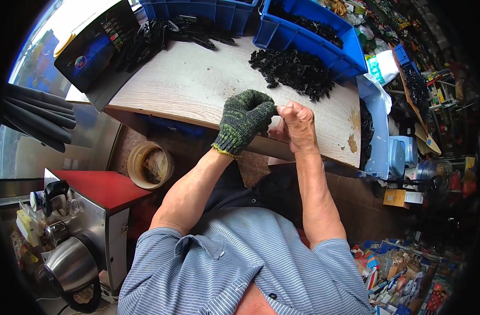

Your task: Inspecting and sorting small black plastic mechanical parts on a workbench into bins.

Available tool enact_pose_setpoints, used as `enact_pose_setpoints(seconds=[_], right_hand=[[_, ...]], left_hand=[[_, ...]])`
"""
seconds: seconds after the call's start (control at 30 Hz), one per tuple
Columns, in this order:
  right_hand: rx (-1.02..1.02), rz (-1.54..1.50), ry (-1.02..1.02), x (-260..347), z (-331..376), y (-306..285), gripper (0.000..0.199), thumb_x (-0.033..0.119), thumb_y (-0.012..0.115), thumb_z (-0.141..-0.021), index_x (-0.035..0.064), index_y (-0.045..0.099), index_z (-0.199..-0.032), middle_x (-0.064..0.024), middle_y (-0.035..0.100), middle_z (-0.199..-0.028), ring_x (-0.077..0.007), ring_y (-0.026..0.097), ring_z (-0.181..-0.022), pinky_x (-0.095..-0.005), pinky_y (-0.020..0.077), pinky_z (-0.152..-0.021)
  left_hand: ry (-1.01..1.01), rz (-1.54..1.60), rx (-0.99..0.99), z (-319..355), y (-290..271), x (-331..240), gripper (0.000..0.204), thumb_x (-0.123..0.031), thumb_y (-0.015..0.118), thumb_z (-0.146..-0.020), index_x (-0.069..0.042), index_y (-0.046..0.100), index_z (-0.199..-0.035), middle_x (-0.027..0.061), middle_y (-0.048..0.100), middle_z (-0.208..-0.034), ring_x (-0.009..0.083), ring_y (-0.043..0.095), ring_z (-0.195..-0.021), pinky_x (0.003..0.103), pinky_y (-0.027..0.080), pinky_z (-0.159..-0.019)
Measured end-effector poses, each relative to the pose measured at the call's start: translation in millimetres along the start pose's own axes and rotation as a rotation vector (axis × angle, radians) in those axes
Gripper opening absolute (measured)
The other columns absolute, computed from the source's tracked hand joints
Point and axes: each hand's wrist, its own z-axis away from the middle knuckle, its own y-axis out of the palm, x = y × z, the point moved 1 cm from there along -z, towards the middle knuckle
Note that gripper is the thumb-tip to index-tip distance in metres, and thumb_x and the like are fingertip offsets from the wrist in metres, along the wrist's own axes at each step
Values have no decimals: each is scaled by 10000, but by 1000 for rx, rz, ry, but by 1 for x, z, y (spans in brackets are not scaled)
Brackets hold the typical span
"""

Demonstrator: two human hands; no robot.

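Cluttered shelves and boxes are seen around a pale wooden bench [198, 84]. At its near edge the left hand [245, 118], covered by a green knitted glove, and the bare right hand [299, 125] are pressed together, both curled shut; what is pinched between them cannot be told. A pile of black plastic parts [295, 71] is heaped just beyond the hands, beside a blue bin [303, 39].

left hand [245, 119]: green-black knit glove | right hand [299, 125]: bare | shirt: blue striped, seemingly short-sleeved
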Motion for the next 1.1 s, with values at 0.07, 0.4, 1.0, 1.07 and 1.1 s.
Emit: enact_pose_setpoints(seconds=[0.07, 0.4, 1.0, 1.07, 1.1], right_hand=[[2, -25, -10, 2, 2, 3, 350, 309, 711, -876, 121, 511, -657, -28, 518, -504, -93, 505, -428, -296, 520, -452], [-128, -292, -33, -2, 1, -33, 297, 314, 650, -908, 60, 619, -757, -1, 408, -442, -179, 574, -453, -458, 619, -587], [-406, -182, 94, 8, -15, -68, 347, 251, 774, -835, 48, 580, -1039, -18, 470, -486, -201, 579, -446, -492, 609, -575], [-331, -59, 143, 10, -26, -50, 282, 219, 767, -847, 46, 621, -1015, -11, 477, -482, -165, 557, -425, -432, 603, -534], [-316, -64, 170, 11, -26, -42, 229, 224, 761, -854, 61, 658, -977, 1, 481, -486, -140, 546, -421, -383, 581, -489]], left_hand=[[8, 3, 22, -1, -1, 1, 204, -155, 709, -898, 31, 666, -972, 78, 663, -771, 133, 626, -630, 280, 532, -542], [341, -572, -124, -28, -11, -7, 240, -215, 711, -895, -58, 701, -1075, 90, 723, -972, 203, 681, -847, 371, 547, -765], [631, -1289, 38, -59, 6, -5, 195, -153, 631, -808, -140, 693, -992, 126, 676, -975, 350, 632, -977, 467, 531, -806], [715, -1286, 22, -61, 7, -5, 215, -146, 624, -808, -134, 696, -1010, 131, 675, -981, 344, 630, -992, 465, 530, -807], [712, -1342, 106, -70, 6, 6, 236, -133, 625, -798, -123, 698, -1022, 126, 677, -974, 340, 628, -995, 466, 527, -807]])
